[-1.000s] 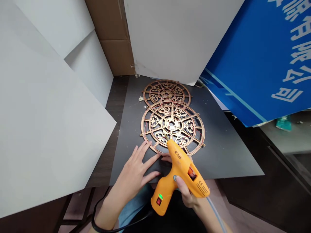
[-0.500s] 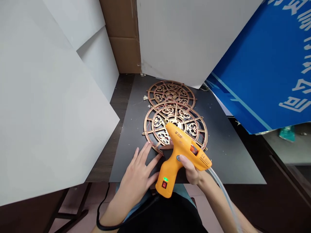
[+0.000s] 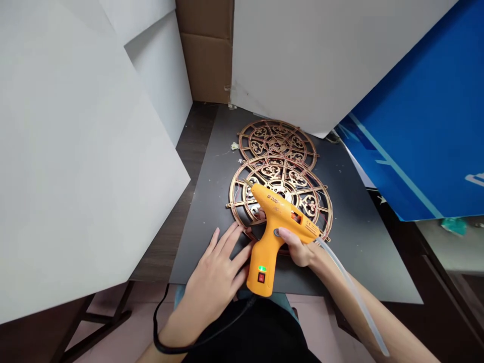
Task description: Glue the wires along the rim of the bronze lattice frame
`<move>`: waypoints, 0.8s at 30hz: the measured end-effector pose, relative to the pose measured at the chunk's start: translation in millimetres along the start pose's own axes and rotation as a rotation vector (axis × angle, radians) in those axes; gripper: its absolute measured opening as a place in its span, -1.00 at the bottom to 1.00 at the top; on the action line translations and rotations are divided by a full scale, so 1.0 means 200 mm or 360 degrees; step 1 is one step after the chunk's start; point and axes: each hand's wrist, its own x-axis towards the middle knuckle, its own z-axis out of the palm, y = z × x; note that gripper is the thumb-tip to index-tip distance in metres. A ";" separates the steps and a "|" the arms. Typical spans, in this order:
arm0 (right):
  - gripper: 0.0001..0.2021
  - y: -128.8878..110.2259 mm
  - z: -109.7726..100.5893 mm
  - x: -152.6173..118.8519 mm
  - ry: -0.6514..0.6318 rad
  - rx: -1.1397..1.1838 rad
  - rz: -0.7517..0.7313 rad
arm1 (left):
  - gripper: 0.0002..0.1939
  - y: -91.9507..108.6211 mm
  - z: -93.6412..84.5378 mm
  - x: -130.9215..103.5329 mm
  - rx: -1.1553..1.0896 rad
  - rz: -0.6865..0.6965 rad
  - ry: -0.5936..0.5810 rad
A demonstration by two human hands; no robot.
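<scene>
My right hand (image 3: 293,245) is wrapped round a yellow glue gun (image 3: 276,214), thumb on its side. The nozzle points up-left over the left part of the nearer round openwork disc (image 3: 325,201), which has thin wires along its rings. A green light glows on the gun's handle, and a clear glue stick curves out of its rear. My left hand (image 3: 215,275) lies with fingers spread, its fingertips at the near-left rim of that disc. A second openwork disc (image 3: 278,122) lies behind, partly overlapped by the nearer one.
Both discs lie on a dark grey board (image 3: 363,237). White panels (image 3: 94,151) stand at the left and another (image 3: 302,55) at the back, near brown cardboard (image 3: 206,65). A blue printed panel (image 3: 427,136) leans at the right. A black cord crosses my left wrist.
The glue gun's nozzle has moved leftward over the nearer disc. The view has shifted, so the discs sit further right in the picture. My left hand stays at the rim.
</scene>
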 end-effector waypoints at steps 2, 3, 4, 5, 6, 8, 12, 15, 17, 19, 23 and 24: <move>-0.56 0.00 0.00 0.00 -0.0033 -0.0011 -0.0009 | -0.57 0.00 0.00 0.00 -0.0011 -0.0011 0.0014; -0.55 0.00 -0.01 0.00 -0.0050 -0.0015 -0.0017 | -0.58 0.00 0.00 0.00 -0.0019 -0.0018 0.0017; -0.55 0.00 -0.01 -0.01 -0.0061 -0.0018 -0.0024 | -0.58 0.00 0.00 0.00 -0.0029 -0.0023 0.0022; -0.55 0.00 -0.01 -0.01 -0.0067 -0.0019 -0.0028 | -0.57 0.00 0.00 0.00 -0.0041 -0.0029 0.0028; -0.55 0.00 -0.01 -0.01 -0.0069 -0.0019 -0.0028 | -0.57 0.00 0.00 0.01 -0.0053 -0.0031 0.0033; -0.57 0.01 -0.01 -0.01 -0.0075 -0.0015 -0.0018 | -0.56 0.00 -0.01 0.01 -0.0072 -0.0025 0.0036; -0.61 0.03 -0.01 -0.03 -0.0090 -0.0008 -0.0012 | -0.58 -0.02 -0.01 0.02 -0.0084 -0.0010 0.0060; -0.60 0.03 -0.02 -0.02 -0.0070 -0.0033 -0.0026 | -0.60 -0.03 -0.02 0.03 -0.0072 -0.0004 0.0086; -0.60 0.02 -0.02 -0.02 -0.0069 -0.0053 -0.0034 | -0.60 -0.04 -0.02 0.04 -0.0070 0.0017 0.0099; -0.59 0.01 -0.01 -0.02 -0.0076 -0.0068 -0.0041 | -0.62 -0.05 -0.03 0.04 -0.0076 0.0032 0.0113; -0.59 0.00 -0.01 -0.02 -0.0096 -0.0107 -0.0058 | -0.64 -0.05 -0.02 0.03 -0.0071 0.0035 0.0144; -0.58 -0.01 -0.01 -0.01 -0.0096 -0.0125 -0.0063 | -0.65 -0.05 -0.02 0.03 -0.0070 0.0030 0.0149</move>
